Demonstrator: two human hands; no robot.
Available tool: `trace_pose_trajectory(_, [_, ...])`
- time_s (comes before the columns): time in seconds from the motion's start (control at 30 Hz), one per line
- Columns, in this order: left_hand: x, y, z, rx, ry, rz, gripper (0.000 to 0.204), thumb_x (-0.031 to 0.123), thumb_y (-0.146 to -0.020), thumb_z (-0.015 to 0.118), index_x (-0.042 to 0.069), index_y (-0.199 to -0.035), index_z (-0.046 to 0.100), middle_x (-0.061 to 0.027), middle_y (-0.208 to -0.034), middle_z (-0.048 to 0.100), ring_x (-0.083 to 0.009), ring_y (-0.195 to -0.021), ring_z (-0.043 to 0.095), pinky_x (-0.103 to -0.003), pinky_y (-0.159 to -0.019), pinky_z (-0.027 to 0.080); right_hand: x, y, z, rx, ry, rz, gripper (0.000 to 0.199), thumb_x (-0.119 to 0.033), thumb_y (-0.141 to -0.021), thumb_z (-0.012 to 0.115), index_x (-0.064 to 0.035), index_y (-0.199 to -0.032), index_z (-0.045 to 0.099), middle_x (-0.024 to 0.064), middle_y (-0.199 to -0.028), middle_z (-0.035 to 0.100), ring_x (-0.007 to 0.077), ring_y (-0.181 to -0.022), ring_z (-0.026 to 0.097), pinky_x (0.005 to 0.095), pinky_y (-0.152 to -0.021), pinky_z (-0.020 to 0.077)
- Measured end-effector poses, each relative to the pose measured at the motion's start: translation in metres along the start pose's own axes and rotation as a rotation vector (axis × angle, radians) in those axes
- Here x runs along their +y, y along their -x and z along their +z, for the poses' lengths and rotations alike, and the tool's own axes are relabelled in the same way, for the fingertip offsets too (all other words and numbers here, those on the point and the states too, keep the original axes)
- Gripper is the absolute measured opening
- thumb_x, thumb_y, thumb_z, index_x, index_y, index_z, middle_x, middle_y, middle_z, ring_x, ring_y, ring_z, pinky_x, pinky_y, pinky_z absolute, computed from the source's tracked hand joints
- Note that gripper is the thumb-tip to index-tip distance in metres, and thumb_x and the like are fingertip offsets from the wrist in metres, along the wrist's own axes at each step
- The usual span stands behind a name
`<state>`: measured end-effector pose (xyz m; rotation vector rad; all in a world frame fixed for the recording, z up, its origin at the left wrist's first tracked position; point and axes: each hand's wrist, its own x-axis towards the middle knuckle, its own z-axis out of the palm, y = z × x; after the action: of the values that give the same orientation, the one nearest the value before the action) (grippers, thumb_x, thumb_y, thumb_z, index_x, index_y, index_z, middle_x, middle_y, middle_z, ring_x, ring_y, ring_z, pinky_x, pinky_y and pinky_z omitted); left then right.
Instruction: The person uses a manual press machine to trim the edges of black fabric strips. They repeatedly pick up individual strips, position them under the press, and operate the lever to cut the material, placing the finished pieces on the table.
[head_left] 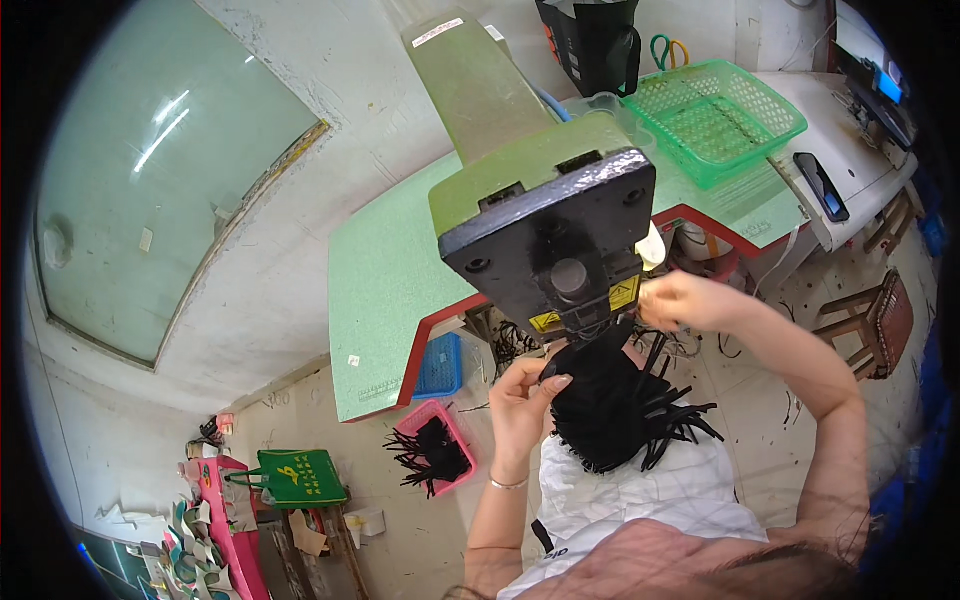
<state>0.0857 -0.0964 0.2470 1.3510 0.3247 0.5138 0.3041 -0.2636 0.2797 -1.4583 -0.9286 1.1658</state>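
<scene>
L hand [520, 408] pinching blk fabric [598, 408], R hand [685, 303] by machine [545, 220]; can't tell grip

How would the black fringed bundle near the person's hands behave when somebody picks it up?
The black fringed bundle would probably flop, since its strands bend and splay outward. It seems unlikely to roll, showing no round, firm shape. The loose strands might tangle, as several cross.

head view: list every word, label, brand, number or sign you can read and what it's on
I won't copy wording; this is where it stands.
Yellow warning stickers, with triangle signs: black machine head; any smaller text unreadable.
White label, reddish print too small to read: green machine arm.
Yellow characters and emblem: green bag.
Dark letters, partly cut off: white garment.
</scene>
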Motion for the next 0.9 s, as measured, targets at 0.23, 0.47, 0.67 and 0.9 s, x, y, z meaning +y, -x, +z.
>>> trace_pose_trajectory(0.23, [-0.060,0.027,0.018,0.116,0.505,0.082,0.020,0.008,-0.081,0.068,0.005,-0.097,0.057,0.0000,-0.091,0.060,-0.0088,-0.083,0.055,-0.025,-0.081,0.043,0.009,0.013,0.070,0.276,-0.227,-0.059,0.035,-0.022,-0.091,0.059,-0.0054,-0.061,0.049,-0.0062,-0.054,0.037,0.0031,-0.049,0.030,0.0226,-0.044,0.0252])
trace_pose_trajectory(0.47, [-0.078,0.051,0.029,0.126,0.586,0.007,0.030,0.012,-0.085,0.064,0.008,-0.114,0.057,-0.0042,-0.115,0.060,-0.0168,-0.109,0.054,-0.035,-0.098,0.040,-0.004,-0.003,0.080,0.326,0.191,-0.365,0.037,-0.020,-0.088,0.062,0.0022,-0.064,0.046,-0.0003,-0.055,0.035,0.0085,-0.054,0.029,0.0281,-0.048,0.0286])
trace_pose_trajectory(0.67, [-0.078,0.046,-0.005,0.360,0.330,-0.108,0.008,0.009,-0.086,0.063,0.002,-0.090,0.063,-0.0006,-0.084,0.061,-0.0085,-0.073,0.053,-0.022,-0.067,0.042,0.002,-0.010,0.090,0.247,0.272,-0.396,0.021,-0.019,-0.089,0.058,0.0009,-0.094,0.064,0.0089,-0.080,0.062,0.0095,-0.070,0.055,0.0245,-0.065,0.0435])
trace_pose_trajectory(0.9, [-0.021,-0.134,-0.199,0.685,-0.307,0.295,0.032,0.030,-0.091,0.057,0.000,-0.098,0.063,-0.0020,-0.071,0.057,-0.0103,-0.063,0.051,-0.025,-0.058,0.041,0.077,0.044,0.095,0.173,-0.176,0.163,0.030,-0.026,-0.095,0.049,0.0005,-0.096,0.064,0.0012,-0.076,0.066,0.0026,-0.057,0.050,0.0187,-0.052,0.0397])
